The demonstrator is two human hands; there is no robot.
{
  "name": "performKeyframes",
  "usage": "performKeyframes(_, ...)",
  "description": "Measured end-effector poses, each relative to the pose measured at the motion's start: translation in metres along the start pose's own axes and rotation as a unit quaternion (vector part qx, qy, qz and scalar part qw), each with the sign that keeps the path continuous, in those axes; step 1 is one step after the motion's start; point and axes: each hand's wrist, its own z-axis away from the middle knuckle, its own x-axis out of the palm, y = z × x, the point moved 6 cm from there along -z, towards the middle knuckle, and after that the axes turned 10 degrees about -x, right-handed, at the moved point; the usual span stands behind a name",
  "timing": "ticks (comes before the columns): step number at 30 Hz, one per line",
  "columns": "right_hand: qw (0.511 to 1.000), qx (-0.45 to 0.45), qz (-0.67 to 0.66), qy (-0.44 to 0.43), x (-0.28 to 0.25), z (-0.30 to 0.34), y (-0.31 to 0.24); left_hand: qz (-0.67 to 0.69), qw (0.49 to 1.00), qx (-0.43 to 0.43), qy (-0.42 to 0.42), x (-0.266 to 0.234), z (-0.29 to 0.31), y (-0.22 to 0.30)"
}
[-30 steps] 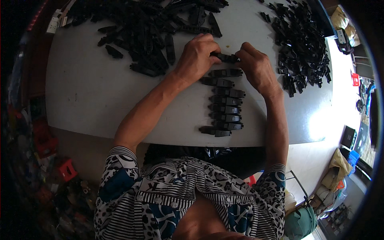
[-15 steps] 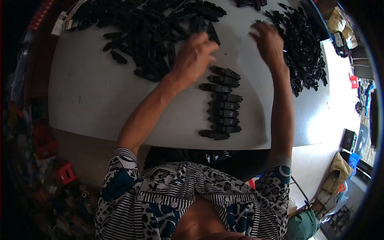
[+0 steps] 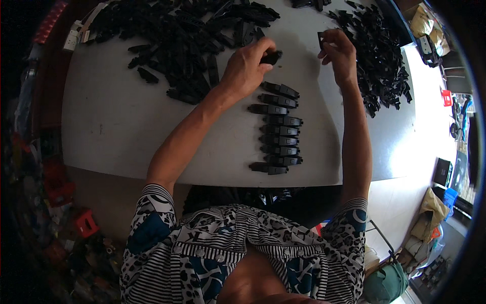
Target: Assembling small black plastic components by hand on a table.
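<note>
Between the thumb and fingers of my left hand (image 3: 246, 68) is a long black plastic part (image 3: 272, 57), its end sticking out to the right. My right hand (image 3: 338, 54) pinches a small black plastic piece (image 3: 320, 40) at its fingertips, just left of the right-hand pile. Below both hands, several black plastic parts (image 3: 281, 130) lie side by side in a column on the white table (image 3: 126, 131). A large heap of longer black parts (image 3: 182, 45) spreads beyond and left of my left hand. Smaller black pieces (image 3: 382, 61) are heaped right of my right hand.
A few more black parts (image 3: 311, 4) lie at the far edge. Beyond the table's right end stand a dark box (image 3: 442, 174) and brown sacks (image 3: 425, 213). A red stool (image 3: 86, 223) is on the floor at left, a green bag (image 3: 386, 283) at lower right.
My left hand has lifted a long black part from beside the left heap and moved slightly right. A small black piece now shows in my right hand's fingers, which have closed.
</note>
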Motion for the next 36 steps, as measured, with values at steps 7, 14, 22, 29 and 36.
performKeyframes(7,0.938,0.155,-0.309,-0.008,0.013,0.038,0.002,0.095,0.989,-0.104,-0.038,0.017,-0.007,-0.008)
performKeyframes(14,0.985,-0.064,0.049,-0.15,0.037,0.048,-0.056,-0.115,0.992,0.028,0.043,0.016,0.003,-0.004)
performKeyframes(22,0.949,-0.152,0.201,-0.188,0.044,0.048,-0.067,-0.061,0.998,0.029,0.013,0.014,0.004,-0.009)
performKeyframes(29,0.936,-0.202,0.221,-0.185,0.046,0.052,-0.072,-0.079,0.995,0.053,0.031,0.014,0.006,-0.007)
performKeyframes(36,0.942,-0.219,0.172,-0.189,0.047,0.049,-0.065,-0.082,0.993,0.081,0.019,0.015,0.002,-0.002)
